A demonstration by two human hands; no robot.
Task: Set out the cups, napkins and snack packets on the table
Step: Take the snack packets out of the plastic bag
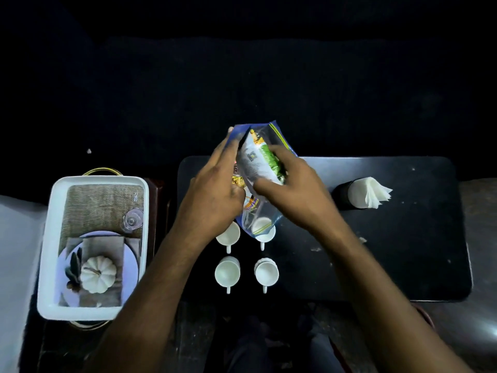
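Note:
A clear zip bag with a blue rim point(265, 222) hangs above the black table point(403, 251), holding several snack packets. My left hand point(215, 189) grips the bag's left side. My right hand point(293, 184) is shut on a white and green snack packet point(258, 160) at the bag's mouth. Several white cups stand below the bag in two rows: the near pair point(227, 273) point(266, 273) in full view, the far pair point(228, 235) point(266, 235) partly covered by my hand and the bag. White napkins point(372, 192) stick out of a dark holder at the right.
A white tray point(45, 265) with a printed pumpkin-and-plate picture sits on a stand to the left of the table. The dark napkin holder point(341, 195) stands at the table's back right. My legs show below the table's near edge. The surroundings are dark.

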